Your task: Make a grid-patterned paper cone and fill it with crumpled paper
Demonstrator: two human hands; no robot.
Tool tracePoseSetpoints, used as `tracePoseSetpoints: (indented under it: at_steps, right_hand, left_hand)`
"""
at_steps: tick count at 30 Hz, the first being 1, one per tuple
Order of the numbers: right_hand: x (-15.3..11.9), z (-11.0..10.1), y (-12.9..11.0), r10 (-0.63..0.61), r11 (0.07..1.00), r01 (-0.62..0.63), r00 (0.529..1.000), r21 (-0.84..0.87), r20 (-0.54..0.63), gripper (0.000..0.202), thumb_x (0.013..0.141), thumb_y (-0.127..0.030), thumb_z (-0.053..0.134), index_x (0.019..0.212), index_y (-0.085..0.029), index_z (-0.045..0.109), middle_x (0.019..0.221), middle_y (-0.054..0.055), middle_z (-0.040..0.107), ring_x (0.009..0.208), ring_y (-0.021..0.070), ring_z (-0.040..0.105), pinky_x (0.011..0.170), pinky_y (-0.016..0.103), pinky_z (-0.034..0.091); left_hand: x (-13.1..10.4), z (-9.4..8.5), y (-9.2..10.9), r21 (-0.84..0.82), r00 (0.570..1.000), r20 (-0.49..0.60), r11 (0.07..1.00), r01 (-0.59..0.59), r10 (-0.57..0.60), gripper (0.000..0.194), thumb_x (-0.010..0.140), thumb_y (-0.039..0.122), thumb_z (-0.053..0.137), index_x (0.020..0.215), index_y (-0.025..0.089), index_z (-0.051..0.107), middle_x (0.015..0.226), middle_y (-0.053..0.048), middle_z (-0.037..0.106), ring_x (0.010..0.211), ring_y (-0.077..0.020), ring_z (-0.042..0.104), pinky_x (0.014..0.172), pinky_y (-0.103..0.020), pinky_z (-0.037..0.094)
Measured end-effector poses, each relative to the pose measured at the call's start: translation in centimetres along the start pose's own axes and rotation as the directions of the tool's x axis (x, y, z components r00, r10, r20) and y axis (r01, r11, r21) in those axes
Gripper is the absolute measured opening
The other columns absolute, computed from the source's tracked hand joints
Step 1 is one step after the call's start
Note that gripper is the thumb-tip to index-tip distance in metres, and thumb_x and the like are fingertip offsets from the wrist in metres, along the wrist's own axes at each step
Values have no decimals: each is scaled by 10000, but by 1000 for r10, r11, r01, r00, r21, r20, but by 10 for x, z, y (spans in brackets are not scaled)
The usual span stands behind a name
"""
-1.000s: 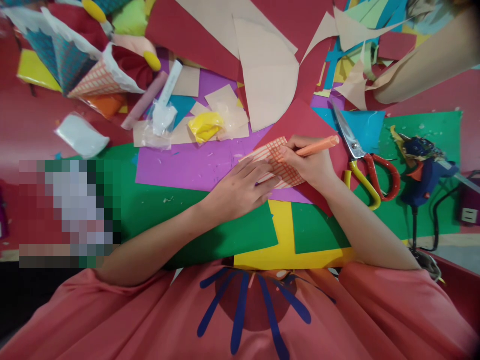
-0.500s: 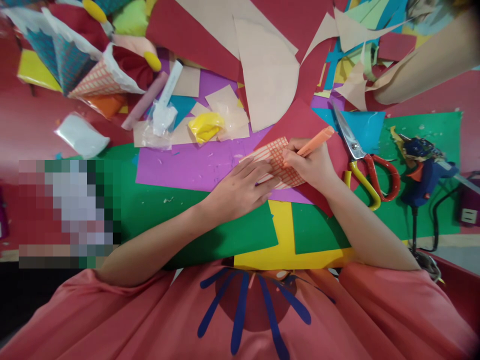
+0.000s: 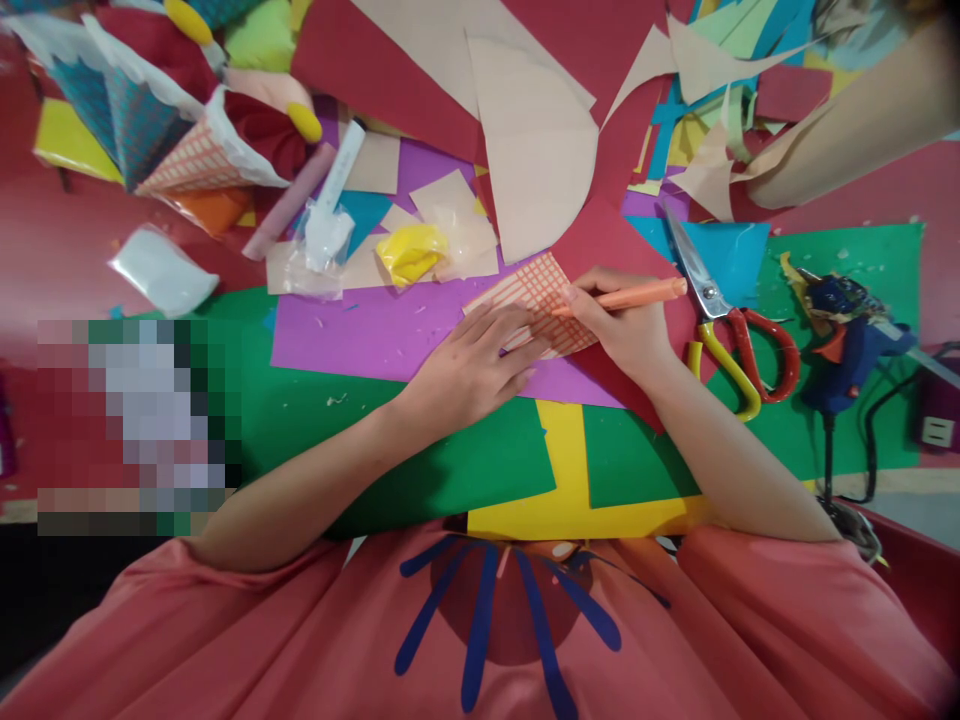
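Note:
My right hand (image 3: 626, 325) is closed around an orange marker (image 3: 645, 292), its tip on a pale paper piece (image 3: 551, 275) that carries a grid of orange lines. Lying flat with its fingers spread, my left hand (image 3: 480, 355) presses on the left part of that piece and hides some of it. Beneath are purple sheet (image 3: 337, 335) and red sheet (image 3: 600, 235). Scissors (image 3: 716, 300) with red and yellow handles rest just right of my right hand.
A blue glue gun (image 3: 847, 360) with a cord lies at the right. Paper cones (image 3: 217, 140) stand at the upper left near a white packet (image 3: 165, 270) and a yellow packet (image 3: 412, 253). A beige paper piece (image 3: 536, 150) and scraps (image 3: 705, 170) cover the far side.
The gridded paper and my left hand have shifted slightly left. The marker now lies flatter, its back end pointing more to the right, and the grid shows more lines near the top.

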State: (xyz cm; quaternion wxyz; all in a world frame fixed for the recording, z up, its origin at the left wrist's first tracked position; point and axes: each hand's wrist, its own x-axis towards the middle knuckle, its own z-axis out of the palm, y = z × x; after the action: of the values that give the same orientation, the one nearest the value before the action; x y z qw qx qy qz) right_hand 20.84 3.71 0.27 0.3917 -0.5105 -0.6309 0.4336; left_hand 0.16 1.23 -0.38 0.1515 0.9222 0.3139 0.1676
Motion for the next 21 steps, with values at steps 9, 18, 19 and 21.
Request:
tracePoseSetpoints:
  at_steps: [9, 18, 19, 21]
  right_hand:
    - [0, 0, -4, -6, 998, 8, 999, -64, 39, 270, 826, -254, 563, 577, -173, 497, 557, -33, 499, 544, 71, 433, 522, 231, 321]
    - [0, 1, 1, -9, 997, 13, 998, -71, 66, 244, 768, -184, 507, 547, -186, 405, 512, -53, 391, 500, 60, 341, 484, 242, 243]
    - [1, 0, 1, -9, 997, 15, 998, -81, 65, 244, 763, -183, 502, 542, -187, 398, 508, -54, 382, 496, 60, 329, 482, 244, 234]
    - [1, 0, 1, -7, 995, 13, 998, -100, 63, 245, 757, -183, 494, 535, -189, 387, 505, -54, 374, 493, 60, 319, 479, 247, 225]
  left_hand:
    - [0, 1, 0, 33, 999, -26, 999, -26, 27, 313, 935, 227, 468, 1231, 177, 557, 1259, -167, 558, 1249, -294, 525, 1043, -538, 460]
    - [-1, 2, 0, 48, 999, -37, 998, -30, 32, 294, 934, 234, 474, 1207, 180, 569, 1246, -157, 567, 1249, -292, 527, 1050, -525, 457]
    - [0, 2, 0, 47, 999, -36, 998, -32, 33, 293, 935, 235, 473, 1205, 178, 571, 1243, -157, 568, 1247, -292, 528, 1049, -524, 458]
    - [0, 1, 0, 36, 999, -27, 999, -26, 27, 294, 938, 232, 463, 1207, 183, 573, 1246, -155, 569, 1251, -290, 524, 1052, -526, 455]
